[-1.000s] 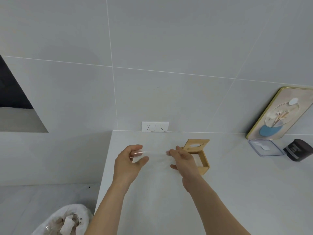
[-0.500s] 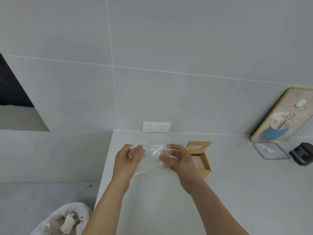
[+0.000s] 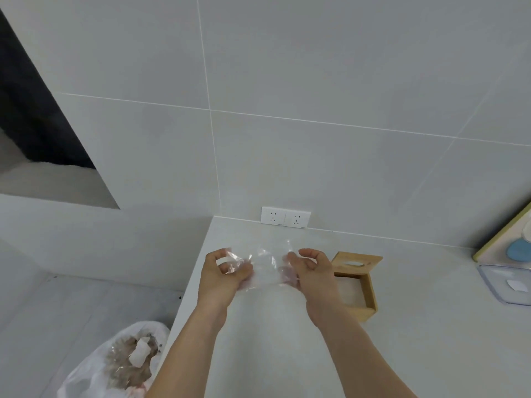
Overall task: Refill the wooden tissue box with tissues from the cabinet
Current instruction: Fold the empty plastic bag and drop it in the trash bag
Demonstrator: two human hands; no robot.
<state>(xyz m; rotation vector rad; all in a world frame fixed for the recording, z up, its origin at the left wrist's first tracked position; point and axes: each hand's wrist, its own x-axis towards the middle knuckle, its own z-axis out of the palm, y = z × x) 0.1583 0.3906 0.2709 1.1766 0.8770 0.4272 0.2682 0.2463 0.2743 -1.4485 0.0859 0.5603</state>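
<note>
Standing at lower right of centre on the counter [image 3: 402, 326], the box [image 3: 357, 282] is a light wooden frame with an oval slot in its upper panel and an open side facing the viewer; its inside looks empty, no tissues showing. Just left of it, partly overlapping its near corner in the frame, the right hand [image 3: 313, 272] is curled closed, fingertips pinching one end of a clear plastic film [image 3: 264, 265]. The left hand [image 3: 222, 275], at centre frame, is likewise curled, thumb and fingers gripping the other end. Film is bunched and crinkled between the two hands, held above the counter; probably a wrapper being gathered up for disposal, which would suit the bin bag [image 3: 120, 363] at lower left, below the counter edge, lined in white with scraps inside. Whether the film came off a tissue pack cannot be told. A double socket [image 3: 286, 216] sits on the tiled wall behind the hands. At far right edge: a clear lid [image 3: 505, 285] flat on the counter and a framed picture [image 3: 514, 239] leaning on the wall. No cabinet or tissue pack is in view.
</note>
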